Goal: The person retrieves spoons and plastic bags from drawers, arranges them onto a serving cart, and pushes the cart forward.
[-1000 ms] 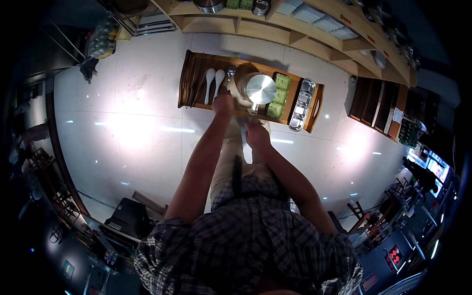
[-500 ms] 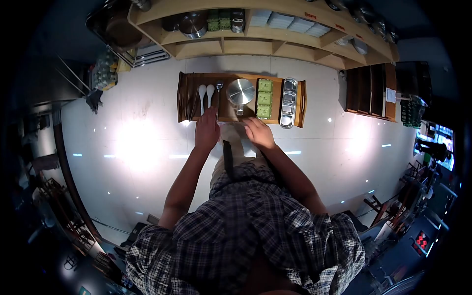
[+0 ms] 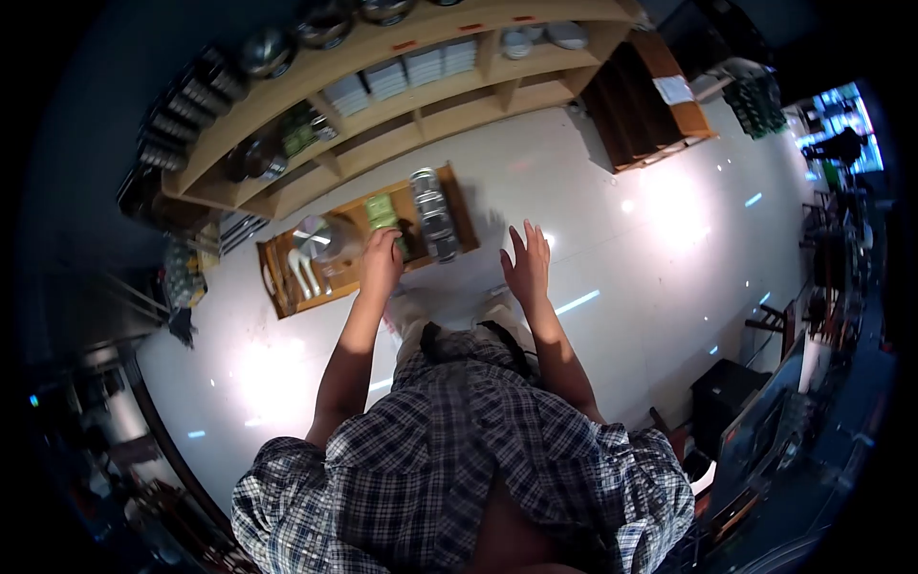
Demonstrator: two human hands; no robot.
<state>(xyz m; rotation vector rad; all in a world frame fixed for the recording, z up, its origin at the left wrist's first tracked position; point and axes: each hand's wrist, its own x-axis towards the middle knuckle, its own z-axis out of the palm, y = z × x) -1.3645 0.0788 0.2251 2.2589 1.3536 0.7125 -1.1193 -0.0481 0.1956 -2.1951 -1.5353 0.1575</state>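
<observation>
On the floor lies a wooden tray (image 3: 462,198), at a slant to me. Two white spoons (image 3: 304,272) and a round metal pot (image 3: 318,236) are in its left part, both somewhat blurred. A green sectioned dish (image 3: 380,210) comes after them, then a steel compartment tray (image 3: 433,216) near the right end. My left hand (image 3: 382,256) hovers by the near end of the green dish, fingers loosely extended with nothing seen in them. Out to the right of the tray, my right hand (image 3: 528,266) is held over the floor, empty, its fingers spread.
Beyond the tray runs a low wooden shelf (image 3: 411,134) with stacked white dishes (image 3: 387,79), and metal bowls (image 3: 323,26) on top. A brown wooden cabinet (image 3: 643,100) stands at the back right. A black box (image 3: 727,390) sits at the lower right.
The view has turned to the right, so the tray now appears further left and tilted. My right hand has left the tray's edge and spread open; my left hand has left the spoons.
</observation>
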